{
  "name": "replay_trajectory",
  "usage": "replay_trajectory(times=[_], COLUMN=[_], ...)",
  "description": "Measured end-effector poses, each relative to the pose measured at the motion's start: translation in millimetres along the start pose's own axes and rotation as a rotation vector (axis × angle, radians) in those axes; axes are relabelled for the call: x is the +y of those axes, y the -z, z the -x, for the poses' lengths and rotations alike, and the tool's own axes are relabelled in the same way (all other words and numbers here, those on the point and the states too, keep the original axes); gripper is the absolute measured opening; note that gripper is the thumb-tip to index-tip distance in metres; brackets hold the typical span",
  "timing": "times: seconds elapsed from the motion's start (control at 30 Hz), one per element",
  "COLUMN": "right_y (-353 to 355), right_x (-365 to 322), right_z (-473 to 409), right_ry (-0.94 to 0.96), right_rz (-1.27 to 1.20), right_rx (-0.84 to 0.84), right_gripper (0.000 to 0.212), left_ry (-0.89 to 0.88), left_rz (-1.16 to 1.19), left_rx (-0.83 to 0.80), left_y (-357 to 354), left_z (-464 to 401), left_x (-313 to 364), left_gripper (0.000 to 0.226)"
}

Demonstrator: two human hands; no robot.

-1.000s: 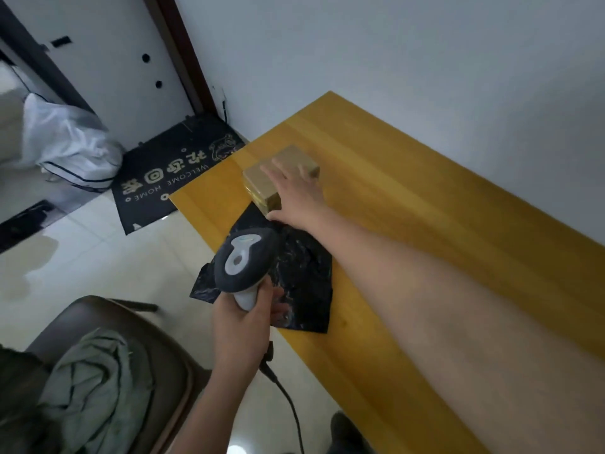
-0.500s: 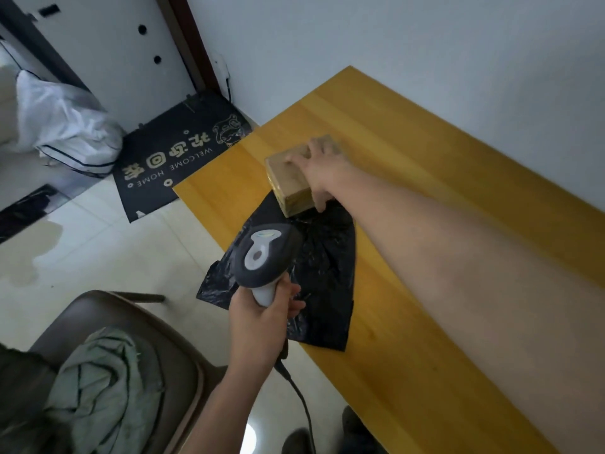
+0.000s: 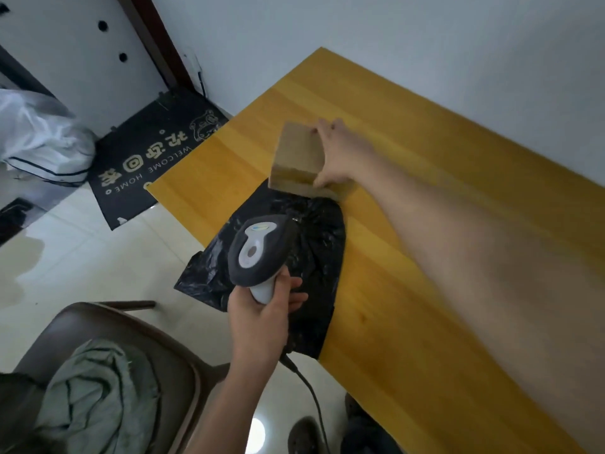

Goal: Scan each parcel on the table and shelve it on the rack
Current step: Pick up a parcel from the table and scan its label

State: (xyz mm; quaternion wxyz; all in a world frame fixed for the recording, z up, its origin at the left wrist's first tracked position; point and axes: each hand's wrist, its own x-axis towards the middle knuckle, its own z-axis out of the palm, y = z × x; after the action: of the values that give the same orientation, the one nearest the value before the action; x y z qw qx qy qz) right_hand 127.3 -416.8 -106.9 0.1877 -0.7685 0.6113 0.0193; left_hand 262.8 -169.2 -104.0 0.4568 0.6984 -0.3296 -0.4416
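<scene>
on table, 12 o'clock of black bag point(image 3: 314, 244): cardboard parcel point(image 3: 299, 155) tilted up
right hand point(image 3: 337, 155): fingers curled round parcel
left hand point(image 3: 262, 319): grips scanner point(image 3: 257, 249)
step: presenting parcel
next: likely aim scanner at label

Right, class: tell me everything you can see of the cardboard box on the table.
The cardboard box is small, plain brown and closed, with a glossy strip like tape along its near side. It is tilted up on the yellow table, its near edge at the black plastic bag. The right hand grips it, fingers over the far edge and thumb on the near side. No label shows.
</scene>
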Motion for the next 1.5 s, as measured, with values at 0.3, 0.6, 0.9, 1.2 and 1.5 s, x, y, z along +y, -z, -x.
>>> replay_trajectory(times=[0.3,0.6,0.9,1.2,1.5], right_y=[-40.0,-64.6,-64.6,-73.3,-76.8], right_x=[107.1,147.3,140.5,139.5,138.9], right_z=[206.1,264.0,258.4,253.2,254.5], right_ry=[-0.656,-0.852,-0.862,-0.865,-0.757], right_rz=[-1.588,-1.538,-1.725,-1.829,-1.91], right_rx=[-0.1,0.053,0.023,0.074,0.065], right_gripper=[0.022,0.086,0.095,0.089,0.089], left_ry=[0.009,0.068,0.071,0.058,0.097], left_rz=[0.006,-0.073,-0.189,-0.235,-0.234], left_rx=[-0.109,-0.308,-0.417,-0.355,-0.254], left_y=[-28.0,-84.5,-128.3,-145.0,-151.9], left_z=[20.3,56.5,86.8,105.7,124.1], left_x=[27.4,35.2,59.3,78.3,89.5], left_gripper=[0.012,0.01,0.024,0.026,0.027])
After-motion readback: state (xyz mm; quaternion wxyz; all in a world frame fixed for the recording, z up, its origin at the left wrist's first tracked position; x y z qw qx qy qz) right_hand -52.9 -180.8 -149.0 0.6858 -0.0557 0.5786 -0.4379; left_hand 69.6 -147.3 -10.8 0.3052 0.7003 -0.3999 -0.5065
